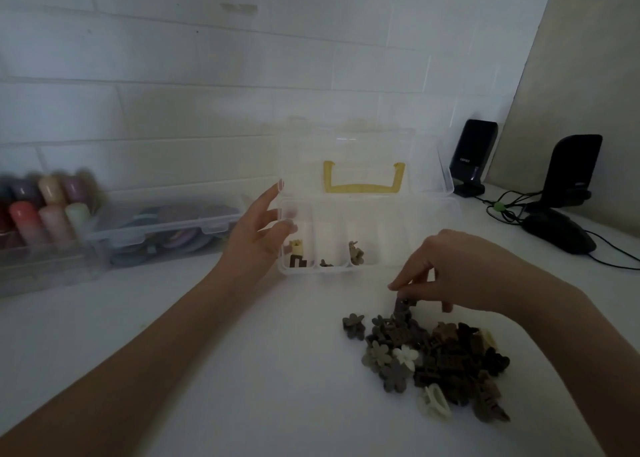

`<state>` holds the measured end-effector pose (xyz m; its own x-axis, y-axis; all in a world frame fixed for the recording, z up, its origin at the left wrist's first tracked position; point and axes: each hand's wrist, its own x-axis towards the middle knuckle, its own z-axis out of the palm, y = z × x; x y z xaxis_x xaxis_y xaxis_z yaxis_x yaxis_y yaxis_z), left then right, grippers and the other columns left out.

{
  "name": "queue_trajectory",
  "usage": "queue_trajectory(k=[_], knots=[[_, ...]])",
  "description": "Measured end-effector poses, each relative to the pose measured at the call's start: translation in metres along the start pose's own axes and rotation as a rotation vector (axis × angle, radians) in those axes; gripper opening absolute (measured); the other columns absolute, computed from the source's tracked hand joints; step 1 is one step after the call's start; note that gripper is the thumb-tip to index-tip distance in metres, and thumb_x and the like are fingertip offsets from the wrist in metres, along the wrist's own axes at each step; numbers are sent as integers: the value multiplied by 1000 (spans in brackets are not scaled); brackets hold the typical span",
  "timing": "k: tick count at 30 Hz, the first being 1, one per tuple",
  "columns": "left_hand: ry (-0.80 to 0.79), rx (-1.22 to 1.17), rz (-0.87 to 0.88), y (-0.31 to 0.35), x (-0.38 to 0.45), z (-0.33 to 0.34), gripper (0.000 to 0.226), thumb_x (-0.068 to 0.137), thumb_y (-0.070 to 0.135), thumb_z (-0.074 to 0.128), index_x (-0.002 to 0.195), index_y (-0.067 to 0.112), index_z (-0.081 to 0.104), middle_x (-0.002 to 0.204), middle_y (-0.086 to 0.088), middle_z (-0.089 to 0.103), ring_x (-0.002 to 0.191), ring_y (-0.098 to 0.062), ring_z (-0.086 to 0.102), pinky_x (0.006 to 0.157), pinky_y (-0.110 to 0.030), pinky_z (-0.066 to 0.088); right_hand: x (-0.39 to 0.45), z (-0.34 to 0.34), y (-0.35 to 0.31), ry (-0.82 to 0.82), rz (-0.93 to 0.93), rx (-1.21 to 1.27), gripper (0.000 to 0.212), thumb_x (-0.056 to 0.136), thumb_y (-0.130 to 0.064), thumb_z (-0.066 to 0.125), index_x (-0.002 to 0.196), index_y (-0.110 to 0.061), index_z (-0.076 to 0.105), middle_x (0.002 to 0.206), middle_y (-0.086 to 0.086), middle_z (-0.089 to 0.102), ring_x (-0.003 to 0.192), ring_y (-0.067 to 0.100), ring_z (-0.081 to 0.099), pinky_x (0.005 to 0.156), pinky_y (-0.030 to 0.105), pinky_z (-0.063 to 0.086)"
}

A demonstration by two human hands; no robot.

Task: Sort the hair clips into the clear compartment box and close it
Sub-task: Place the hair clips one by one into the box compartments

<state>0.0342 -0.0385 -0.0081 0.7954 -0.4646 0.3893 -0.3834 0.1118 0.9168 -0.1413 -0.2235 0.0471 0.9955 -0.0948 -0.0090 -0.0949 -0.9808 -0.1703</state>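
A clear compartment box stands open on the white table, its lid with a yellow handle leaning back against the wall. A few small clips lie in its three left compartments. My left hand rests with spread fingers against the box's left end and holds nothing. A pile of brown, grey and cream hair clips lies in front of the box to the right. My right hand hovers over the pile's far edge, fingertips pinched on a dark brown clip.
At the left stand a closed clear case of flat coloured items and a clear box of pastel rolls. Two black speakers, a black mouse and cables lie at the right rear.
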Motion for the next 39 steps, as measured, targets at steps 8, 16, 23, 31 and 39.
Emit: queue_trajectory(k=[8, 16, 23, 31, 39], knots=[[-10, 16, 0, 4, -2, 1, 51, 96, 5, 44, 141, 28, 36, 121, -9, 59, 93, -11, 63, 57, -10, 50, 5, 11, -9, -64, -54, 171, 12, 89, -26, 61, 89, -23, 73, 84, -11, 72, 49, 3, 65, 67, 25, 57], [-17, 43, 8, -1, 1, -1, 52, 96, 7, 44, 142, 30, 34, 121, -7, 60, 98, -13, 63, 59, -11, 50, 5, 11, -19, 95, -110, 455, 11, 91, -17, 57, 83, -14, 64, 83, -3, 72, 60, 10, 69, 45, 22, 52], [-25, 62, 53, 0, -1, 3, 54, 96, 4, 44, 143, 27, 32, 121, -11, 58, 97, -15, 62, 57, -9, 48, 9, 17, -29, 494, -188, 806, 14, 78, -3, 72, 89, -10, 65, 82, 5, 71, 73, 16, 70, 62, 28, 59], [-79, 62, 77, -3, -6, 11, 59, 94, 9, 51, 141, 37, 31, 127, -10, 56, 107, -17, 62, 66, -14, 52, 16, 31, -37, 566, -143, 842, 29, 75, 9, 69, 92, -15, 68, 85, -5, 67, 80, 6, 65, 66, 21, 56], [-119, 104, 164, -3, -13, 16, 72, 79, 48, 51, 145, 34, 26, 126, -9, 55, 98, -8, 65, 74, -21, 55, 15, 38, -48, 771, -267, 610, 15, 78, -6, 73, 86, -14, 63, 84, -4, 67, 82, 7, 63, 74, 19, 52]])
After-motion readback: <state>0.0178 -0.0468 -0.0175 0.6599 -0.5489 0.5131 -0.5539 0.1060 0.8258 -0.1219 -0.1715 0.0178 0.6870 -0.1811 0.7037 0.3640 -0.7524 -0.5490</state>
